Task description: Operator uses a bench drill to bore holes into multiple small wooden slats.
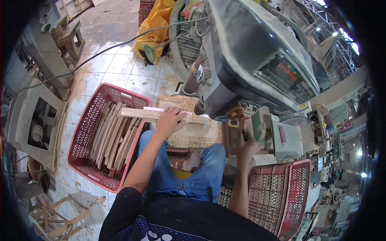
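Observation:
My left hand (170, 120) lies over a pale wooden strip (138, 114), fingers bent round its far side, and presses it on the wooden work table (193, 138) of a drill press (237, 68). A white straight edge (155, 109) runs along the strip's far side. The strip's left end juts out past the table toward a basket. The machine's dark head hangs over the strip's right end and hides the bit. To the right, my right hand (247, 146) is closed round the black-ended feed lever (245, 135); it is somewhat blurred.
On my left, a red plastic basket (74, 154) holds several wooden strips (112, 136). Stacked baskets (297, 197) stand at my right. A cable (116, 45) crosses overhead from the machine. A yellow sack (155, 30) is behind, and a wooden frame (56, 219) lies at lower left.

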`<control>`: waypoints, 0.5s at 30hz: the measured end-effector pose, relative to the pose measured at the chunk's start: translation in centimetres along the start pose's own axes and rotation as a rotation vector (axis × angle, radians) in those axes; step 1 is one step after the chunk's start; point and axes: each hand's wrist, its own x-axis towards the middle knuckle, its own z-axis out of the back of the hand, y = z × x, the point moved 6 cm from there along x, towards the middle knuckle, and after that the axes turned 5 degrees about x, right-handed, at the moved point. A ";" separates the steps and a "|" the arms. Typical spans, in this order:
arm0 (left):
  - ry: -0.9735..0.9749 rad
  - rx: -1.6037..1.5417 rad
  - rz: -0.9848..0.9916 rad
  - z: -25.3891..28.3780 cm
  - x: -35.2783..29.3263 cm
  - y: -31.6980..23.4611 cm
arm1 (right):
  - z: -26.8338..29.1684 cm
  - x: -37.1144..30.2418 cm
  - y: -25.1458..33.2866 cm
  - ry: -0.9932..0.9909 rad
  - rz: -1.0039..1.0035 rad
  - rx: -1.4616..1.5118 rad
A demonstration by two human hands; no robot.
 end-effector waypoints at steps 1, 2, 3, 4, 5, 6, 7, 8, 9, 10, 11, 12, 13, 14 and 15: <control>0.011 -0.009 0.007 -0.3 -0.1 -0.1 | -1.7 -0.7 -0.7 -0.020 -0.008 0.068; 0.016 -0.013 0.018 -0.4 -0.2 0.0 | -3.5 -0.8 -0.8 -0.039 -0.009 0.142; 0.019 -0.013 0.031 -0.4 -0.1 0.3 | -4.3 -0.6 -0.4 -0.058 -0.005 0.218; 0.010 -0.015 0.022 -0.5 -0.1 0.1 | -4.3 -0.5 -0.2 -0.073 -0.003 0.230; 0.003 -0.012 0.012 -0.3 -0.1 -0.1 | -4.4 -0.5 0.1 -0.087 -0.001 0.246; -0.005 -0.009 0.003 -0.2 0.0 -0.1 | -4.4 -0.4 0.3 -0.102 0.000 0.262; -0.017 0.001 0.005 0.0 0.5 0.3 | -5.5 0.2 0.4 -0.137 0.056 0.278; -0.015 0.001 0.003 0.0 0.7 0.3 | -7.2 0.5 -0.4 -0.169 0.098 0.282; -0.002 -0.001 0.007 -0.1 0.0 0.0 | -8.4 0.0 -1.1 -0.192 0.133 0.285; 0.005 -0.007 0.002 -0.2 -0.3 -0.3 | -9.8 0.5 -1.5 -0.085 0.052 0.364; -0.004 -0.002 -0.008 -0.1 -0.1 -0.3 | -10.1 0.8 -1.7 -0.090 0.027 0.376; -0.010 0.002 -0.010 -0.1 -0.2 -0.3 | -10.1 0.4 -2.2 -0.086 0.000 0.387; -0.015 0.006 -0.013 -0.1 0.1 -0.1 | -10.3 0.4 -2.7 -0.082 -0.026 0.398; 0.011 0.001 0.006 -0.1 0.0 -0.1 | -10.1 0.2 -2.6 -0.059 -0.059 0.363; 0.018 0.007 0.017 -0.1 -0.1 -0.2 | -10.0 0.1 -2.4 -0.041 -0.086 0.377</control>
